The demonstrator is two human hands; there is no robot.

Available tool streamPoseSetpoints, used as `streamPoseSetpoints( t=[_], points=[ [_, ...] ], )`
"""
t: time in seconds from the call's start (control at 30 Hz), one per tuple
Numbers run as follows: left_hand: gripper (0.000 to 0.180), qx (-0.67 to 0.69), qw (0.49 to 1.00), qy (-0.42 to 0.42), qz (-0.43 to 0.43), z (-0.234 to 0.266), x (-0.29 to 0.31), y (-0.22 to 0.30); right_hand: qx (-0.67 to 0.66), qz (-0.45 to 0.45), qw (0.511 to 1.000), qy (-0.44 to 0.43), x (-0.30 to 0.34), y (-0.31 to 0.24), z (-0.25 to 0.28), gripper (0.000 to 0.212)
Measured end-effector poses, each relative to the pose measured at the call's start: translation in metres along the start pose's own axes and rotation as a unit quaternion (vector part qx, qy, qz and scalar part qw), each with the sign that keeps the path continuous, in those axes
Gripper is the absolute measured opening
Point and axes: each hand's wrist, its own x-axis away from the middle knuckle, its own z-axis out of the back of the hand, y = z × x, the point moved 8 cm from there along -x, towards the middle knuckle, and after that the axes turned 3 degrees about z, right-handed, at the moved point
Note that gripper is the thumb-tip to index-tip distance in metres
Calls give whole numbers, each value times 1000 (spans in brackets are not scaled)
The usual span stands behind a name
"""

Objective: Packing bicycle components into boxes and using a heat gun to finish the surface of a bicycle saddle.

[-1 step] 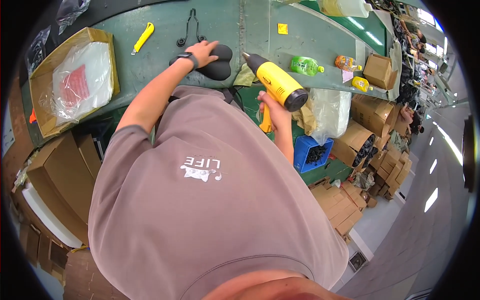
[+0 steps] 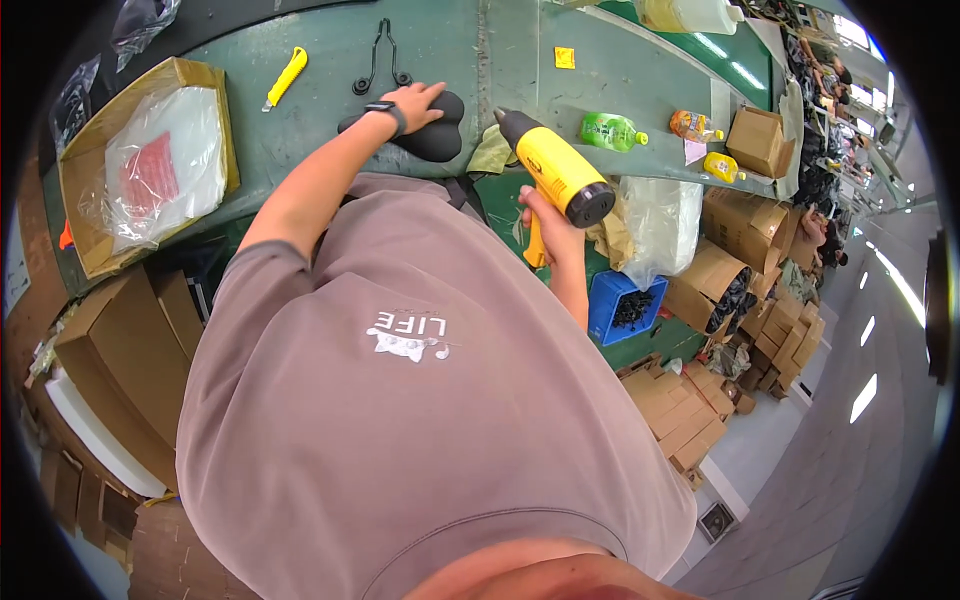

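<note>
A black padded bicycle saddle (image 2: 436, 136) lies on the green work table, with its broad two-lobed end toward the right. My left hand (image 2: 414, 107) rests flat on top of it, fingers stretched out and partly spread. In my right hand (image 2: 553, 226) is a yellow and black heat gun (image 2: 561, 168), gripped by its handle. Its dark nozzle points up and left, toward the saddle but apart from it. Just beyond the saddle lies a black bent-wire saddle rail (image 2: 376, 60) with coiled ends. The saddle's underside is hidden.
A yellow utility knife (image 2: 287, 78) lies at the far left, near an open carton (image 2: 228, 140) holding plastic-wrapped goods. Green (image 2: 608, 131) and orange (image 2: 690, 125) bottles lie on the right. Below the table edge stand a blue bin (image 2: 601, 310) of small black parts and several cartons.
My left hand has slid slightly to the right on the saddle. The heat gun in my right hand has shifted a little to the right, its nozzle slightly farther from the saddle.
</note>
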Motion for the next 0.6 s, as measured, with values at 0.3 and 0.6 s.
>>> streamPoseSetpoints(
  t=[0.3, 0.6],
  points=[
    [57, -6, 984, -48, 169, -83, -98, -55, -118, -54, 990, 47, 37, 28, 33, 20],
    [57, 491, 789, -139, 343, -102, -73, -72, -128, -98, 987, -24, 14, 38, 14, 24]
  ],
)
